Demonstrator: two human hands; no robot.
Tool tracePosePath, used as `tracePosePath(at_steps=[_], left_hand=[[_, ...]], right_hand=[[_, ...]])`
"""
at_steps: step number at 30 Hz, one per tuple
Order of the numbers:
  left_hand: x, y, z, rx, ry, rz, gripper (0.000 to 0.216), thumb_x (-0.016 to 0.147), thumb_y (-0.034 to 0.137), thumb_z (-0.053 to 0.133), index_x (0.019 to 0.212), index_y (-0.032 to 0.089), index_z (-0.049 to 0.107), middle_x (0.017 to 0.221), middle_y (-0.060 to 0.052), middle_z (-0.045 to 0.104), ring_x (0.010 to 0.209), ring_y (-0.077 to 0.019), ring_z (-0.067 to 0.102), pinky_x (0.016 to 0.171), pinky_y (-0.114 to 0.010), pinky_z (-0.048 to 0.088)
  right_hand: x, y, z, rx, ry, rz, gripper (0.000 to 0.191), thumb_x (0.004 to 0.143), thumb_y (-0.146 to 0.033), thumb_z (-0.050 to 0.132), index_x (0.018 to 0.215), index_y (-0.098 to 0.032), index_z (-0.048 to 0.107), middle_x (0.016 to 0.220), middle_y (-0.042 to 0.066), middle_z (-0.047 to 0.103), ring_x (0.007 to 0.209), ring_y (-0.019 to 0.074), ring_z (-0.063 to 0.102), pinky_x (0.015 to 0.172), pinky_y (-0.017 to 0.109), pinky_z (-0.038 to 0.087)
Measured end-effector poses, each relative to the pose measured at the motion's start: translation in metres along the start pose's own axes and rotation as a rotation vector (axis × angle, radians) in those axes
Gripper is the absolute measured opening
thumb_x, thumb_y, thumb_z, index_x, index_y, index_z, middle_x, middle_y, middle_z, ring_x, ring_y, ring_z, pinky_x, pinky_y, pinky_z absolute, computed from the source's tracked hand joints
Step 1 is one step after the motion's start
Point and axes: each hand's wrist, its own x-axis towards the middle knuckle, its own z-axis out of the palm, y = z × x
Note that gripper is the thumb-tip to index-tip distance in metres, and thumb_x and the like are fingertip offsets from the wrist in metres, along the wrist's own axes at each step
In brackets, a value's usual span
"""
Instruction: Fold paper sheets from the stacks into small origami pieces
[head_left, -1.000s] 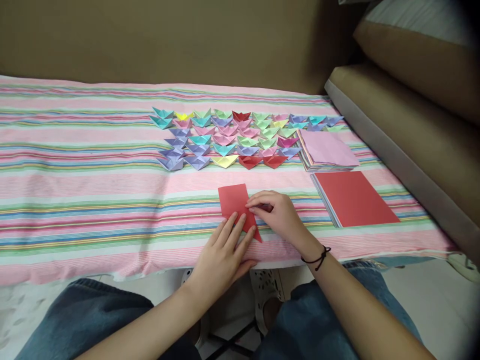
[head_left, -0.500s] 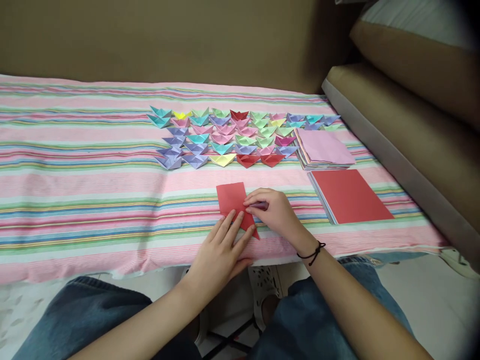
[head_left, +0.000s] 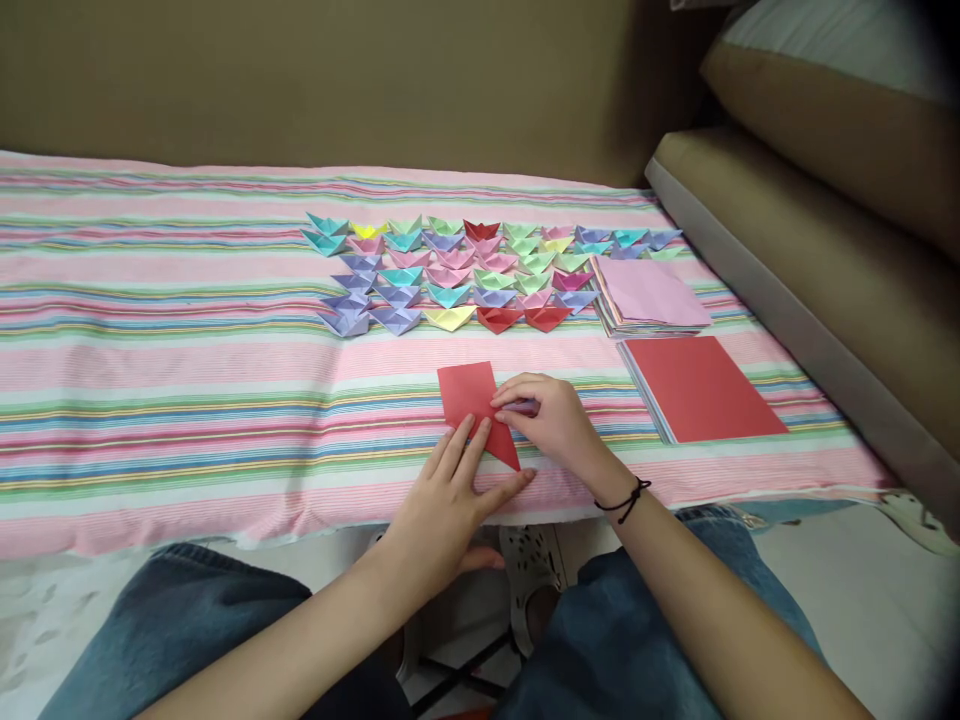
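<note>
A folded piece of red origami paper [head_left: 468, 388] lies on the striped cloth in front of me, with a point reaching toward the near edge. My left hand [head_left: 444, 500] is spread over its lower part; some fingertips press on the paper, while another finger reaches past the near point onto the cloth. At the paper's right edge is my right hand [head_left: 551, 415], its fingers pinched together. A short purple stick-like thing [head_left: 523, 407] shows in that grip; its exact kind is hard to make out.
Rows of small folded paper boats [head_left: 450, 260] in many colours stand farther back. To the right are a paper stack with a pink top sheet [head_left: 652, 292] and another with a red top sheet [head_left: 709, 390]. Brown cushions [head_left: 795, 220] border the right side of the striped cloth [head_left: 187, 440].
One finger of my left hand has swung outward, off the red paper and past its near point. My right hand keeps its pinch at the paper's edge. The view has shifted slightly.
</note>
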Motion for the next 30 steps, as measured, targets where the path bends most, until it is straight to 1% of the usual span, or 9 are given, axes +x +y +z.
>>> tracePosePath(at_steps=[2,3,5,7,12,16,22,26,30], left_hand=[[-0.001,0.0,-0.001,0.007,0.01,0.0,0.101,0.058,0.061,0.073,0.143,0.032,0.028,0.153,-0.019,0.015,0.139,-0.0417,0.014,0.107,-0.057,0.026],[-0.001,-0.001,-0.001,0.007,0.013,-0.001,0.1,0.061,0.064,0.069,0.144,0.028,0.028,0.153,-0.02,0.017,0.139,-0.0409,0.015,0.107,-0.056,0.026],[-0.001,-0.002,-0.001,0.004,0.014,-0.006,0.097,0.067,0.069,0.06,0.143,0.018,0.03,0.151,-0.021,0.023,0.139,-0.0388,0.016,0.108,-0.053,0.027],[0.0,-0.004,-0.001,0.008,0.01,-0.006,0.094,0.069,0.07,0.057,0.141,0.014,0.033,0.15,-0.021,0.026,0.139,-0.0375,0.018,0.108,-0.051,0.028],[0.001,-0.006,-0.002,0.025,0.0,0.014,0.089,0.061,0.061,0.071,0.137,0.024,0.041,0.151,-0.019,0.022,0.138,-0.0401,0.021,0.107,-0.054,0.029],[0.002,-0.005,-0.002,0.03,-0.018,0.007,0.093,0.057,0.058,0.076,0.137,0.026,0.04,0.151,-0.021,0.023,0.137,-0.04,0.021,0.107,-0.053,0.029],[0.0,-0.005,0.001,0.03,-0.01,0.01,0.103,0.051,0.056,0.08,0.139,0.025,0.036,0.15,-0.023,0.021,0.138,-0.0393,0.019,0.107,-0.053,0.029],[-0.001,-0.007,-0.002,0.002,-0.017,0.015,0.103,0.053,0.056,0.079,0.141,0.026,0.033,0.151,-0.023,0.019,0.138,-0.0398,0.018,0.106,-0.055,0.029],[-0.001,-0.01,-0.01,-0.069,-0.024,0.04,0.101,0.052,0.059,0.078,0.138,0.028,0.036,0.152,-0.021,0.018,0.139,-0.0383,0.018,0.106,-0.053,0.03]], right_hand=[[0.0,0.0,0.0,0.005,0.001,-0.002,0.016,0.068,-0.004,0.068,0.072,-0.019,0.071,0.083,0.005,0.071,0.081,0.0187,0.066,0.076,0.033,0.053],[0.0,0.0,0.0,0.007,0.0,-0.004,0.016,0.068,-0.004,0.068,0.072,-0.02,0.071,0.083,0.004,0.071,0.081,0.0184,0.065,0.076,0.032,0.052],[-0.001,0.001,0.0,0.008,-0.003,-0.009,0.016,0.068,-0.004,0.067,0.071,-0.02,0.07,0.082,0.004,0.07,0.08,0.018,0.065,0.075,0.031,0.052],[0.0,0.001,0.0,0.01,-0.005,-0.017,0.016,0.069,-0.003,0.066,0.069,-0.02,0.07,0.081,0.004,0.07,0.08,0.0178,0.065,0.075,0.031,0.052],[-0.003,0.0,0.0,-0.001,0.005,-0.03,0.016,0.072,-0.005,0.065,0.069,-0.02,0.07,0.085,0.005,0.069,0.082,0.0186,0.064,0.077,0.033,0.052],[-0.015,-0.004,-0.006,-0.034,0.013,-0.052,0.017,0.077,-0.009,0.061,0.081,-0.022,0.071,0.092,0.005,0.068,0.089,0.0197,0.063,0.08,0.036,0.051],[-0.039,-0.004,-0.016,-0.178,-0.103,-0.165,0.027,0.08,-0.015,0.06,0.104,-0.024,0.068,0.11,0.007,0.063,0.108,0.024,0.053,0.094,0.044,0.044],[-0.045,0.0,-0.018,-0.203,-0.185,-0.166,0.036,0.085,-0.018,0.056,0.119,-0.025,0.06,0.121,0.008,0.057,0.116,0.0238,0.048,0.099,0.045,0.041],[-0.045,0.0,-0.019,-0.2,-0.228,-0.152,0.042,0.084,-0.021,0.058,0.126,-0.028,0.055,0.125,0.007,0.054,0.119,0.0241,0.046,0.101,0.046,0.04]])
